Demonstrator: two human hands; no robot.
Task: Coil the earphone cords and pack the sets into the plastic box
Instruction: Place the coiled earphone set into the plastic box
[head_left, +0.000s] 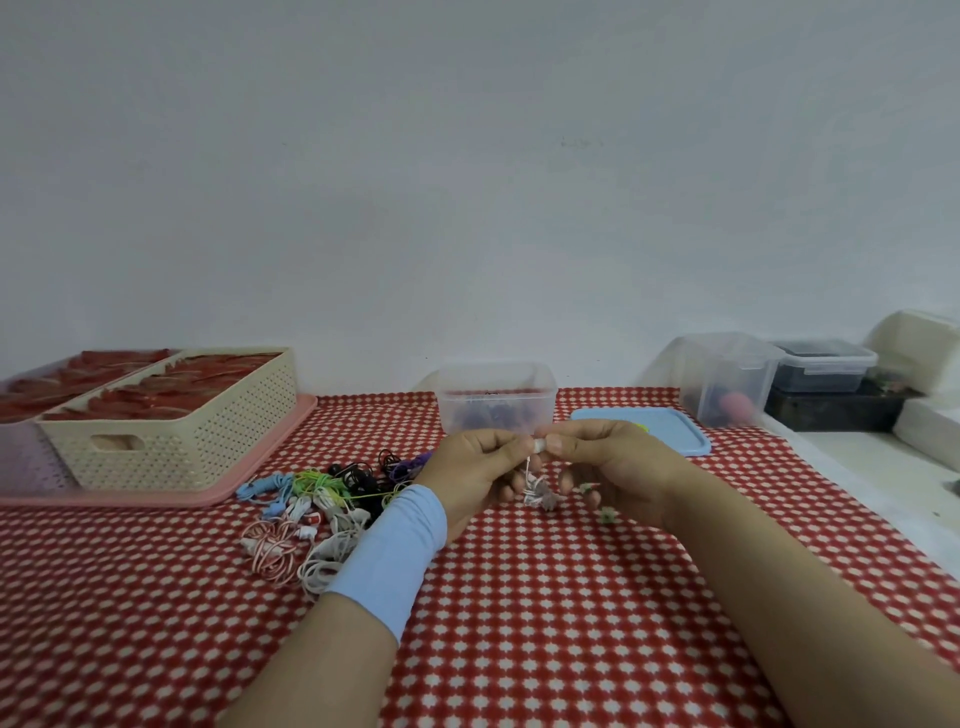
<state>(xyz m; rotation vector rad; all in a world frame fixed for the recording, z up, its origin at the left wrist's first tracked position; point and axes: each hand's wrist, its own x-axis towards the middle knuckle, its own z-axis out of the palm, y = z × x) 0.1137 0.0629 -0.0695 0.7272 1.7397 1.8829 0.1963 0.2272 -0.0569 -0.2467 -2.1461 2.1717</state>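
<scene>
Two hands' fingers (511, 448) pinch one white earphone cord (535, 480) before plastic box (496, 402)

Earphones (311, 512) left of box (496, 397)

A white earphone set (537, 486) hung above the table between two hands, its cord wound into a small bundle pinched at the top, with loops and earbuds dangling below; the details were blurred. A loose pile of earphones (317, 506) lay on the checked cloth to the left of it: blue, green, black, purple, white, and red-and-white striped cords, tangled and overlapping. The clear plastic box (496, 397) stood upright and open just beyond the held set, with a few dark sets showing dimly through its wall.
</scene>
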